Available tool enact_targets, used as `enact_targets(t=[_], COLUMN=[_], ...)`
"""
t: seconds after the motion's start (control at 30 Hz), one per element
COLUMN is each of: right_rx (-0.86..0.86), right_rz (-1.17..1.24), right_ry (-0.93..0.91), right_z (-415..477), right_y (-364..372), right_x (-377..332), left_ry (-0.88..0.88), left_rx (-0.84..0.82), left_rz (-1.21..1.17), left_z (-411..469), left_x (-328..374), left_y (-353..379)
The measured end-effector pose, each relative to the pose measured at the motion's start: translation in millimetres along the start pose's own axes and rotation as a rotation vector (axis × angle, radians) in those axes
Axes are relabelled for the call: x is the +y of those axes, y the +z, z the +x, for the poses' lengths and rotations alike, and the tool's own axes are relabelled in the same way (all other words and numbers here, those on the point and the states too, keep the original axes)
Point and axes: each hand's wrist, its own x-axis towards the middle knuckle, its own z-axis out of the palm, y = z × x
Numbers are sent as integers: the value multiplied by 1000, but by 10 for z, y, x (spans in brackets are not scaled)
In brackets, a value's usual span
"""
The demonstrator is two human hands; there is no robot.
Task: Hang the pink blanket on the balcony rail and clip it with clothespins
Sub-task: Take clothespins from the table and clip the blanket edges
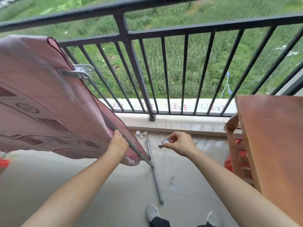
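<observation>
Out on the balcony, the black balcony rail (164,32) runs across the whole view with green field beyond it. Draped over its left stretch hangs the pink blanket (37,99), the biggest thing here, its lower right part pulled out toward the person. A brown wooden board (275,145) stands at the right, and a grey metal pole (155,172) lies on the concrete floor (114,194). One white clothespin (77,72) already bites the blanket's right edge up near the rail. The left hand (118,141) is closed on the blanket's lower hem, holding it taut. The right hand (178,143) pinches a second clothespin (164,142) between thumb and fingertips. I'd judge the next clip goes best with the cloth kept stretched and smooth, the peg squeezed wide, then pushed fully over the fabric so it grips more than just the edge.
</observation>
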Motion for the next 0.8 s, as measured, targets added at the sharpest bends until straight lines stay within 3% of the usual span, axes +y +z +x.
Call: enact_targets(t=[0.33,0.47,0.63,0.7,0.8], right_rx=[-24,-6,-4,-14,-39], right_rz=[44,40,65,75,102], right_ry=[91,173,230,230,227], right_z=[44,76,224,285,379], right_y=[182,215,326,409,574], right_x=[441,671,777,798,852], left_ry=[213,275,268,240,209], left_rx=[-119,132,358,281,18], left_rz=[-268,-304,-121,-106,-251], left_z=[346,568,969,1136,1327], left_x=[295,330,47,35,26], left_y=[-188,-277,-306,-204,-67])
